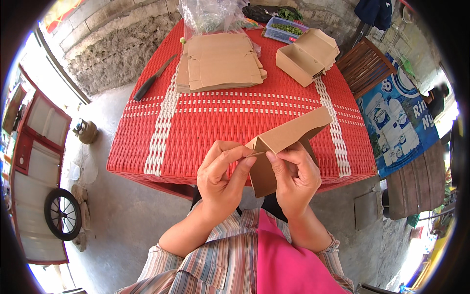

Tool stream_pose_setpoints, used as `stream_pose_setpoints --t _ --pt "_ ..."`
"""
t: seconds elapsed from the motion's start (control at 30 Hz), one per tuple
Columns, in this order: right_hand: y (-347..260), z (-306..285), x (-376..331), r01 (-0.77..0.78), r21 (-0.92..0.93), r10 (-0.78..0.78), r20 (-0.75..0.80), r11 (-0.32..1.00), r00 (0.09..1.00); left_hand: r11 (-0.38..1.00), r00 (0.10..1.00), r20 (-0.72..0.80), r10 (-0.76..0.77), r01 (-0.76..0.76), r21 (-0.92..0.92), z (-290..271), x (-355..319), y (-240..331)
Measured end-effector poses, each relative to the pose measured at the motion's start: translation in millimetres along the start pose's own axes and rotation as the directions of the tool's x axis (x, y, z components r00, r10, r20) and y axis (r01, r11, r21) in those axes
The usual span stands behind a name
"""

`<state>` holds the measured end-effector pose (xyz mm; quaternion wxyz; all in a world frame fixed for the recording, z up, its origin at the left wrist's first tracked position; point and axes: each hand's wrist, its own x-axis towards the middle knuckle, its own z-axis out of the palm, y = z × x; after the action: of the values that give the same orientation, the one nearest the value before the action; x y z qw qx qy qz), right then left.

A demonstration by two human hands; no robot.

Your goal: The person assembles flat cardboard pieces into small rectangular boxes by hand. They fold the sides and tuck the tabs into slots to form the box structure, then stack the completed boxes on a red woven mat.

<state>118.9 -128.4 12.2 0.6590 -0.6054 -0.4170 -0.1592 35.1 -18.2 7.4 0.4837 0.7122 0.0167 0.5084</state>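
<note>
A partly folded brown cardboard box (293,130) is held up over the near edge of the red woven table (220,127). My left hand (223,171) pinches a small flap at its left corner between thumb and fingers. With thumb and bent fingers, my right hand (293,176) grips the box's near side just right of that corner. One panel hangs down between my hands, and the inside is mostly hidden. Farther back lies a stack of flat brown cardboard blanks (223,61). At the back right stands a folded box (306,56) with its lid up.
A knife with a black handle (154,78) lies left of the stack. Behind are a clear plastic bag (208,17) and a blue-rimmed tub of chopped greens (286,29). A wooden chair (364,68) stands right of the table; a gas cylinder (86,131) and a wheel (62,214) are leftward.
</note>
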Motion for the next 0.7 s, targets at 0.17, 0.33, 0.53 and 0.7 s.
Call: stream_pose_setpoints --t 0.17,0.33,0.53,0.7 --pt "-7.4 -2.3 4.6 -0.047 -0.019 0.048 0.066 0.999 0.997 1.000 1.000 0.001 -0.014 0.014 0.014 2.2 0.6 0.5" --pt "-6.7 0.2 0.4 -0.132 0.019 0.131 0.040 0.991 0.991 0.998 0.998 0.009 -0.063 0.063 0.018 2.7 1.6 4.1" --pt "-9.3 -0.3 0.2 -0.202 -0.024 0.203 0.048 0.979 0.978 0.996 1.000 0.005 0.031 -0.031 0.088 2.2 3.4 0.5" --pt "-2.1 1.5 2.6 -0.049 -0.063 0.051 0.027 0.997 0.998 0.967 0.996 0.002 0.084 -0.082 0.239 3.3 2.8 5.0"
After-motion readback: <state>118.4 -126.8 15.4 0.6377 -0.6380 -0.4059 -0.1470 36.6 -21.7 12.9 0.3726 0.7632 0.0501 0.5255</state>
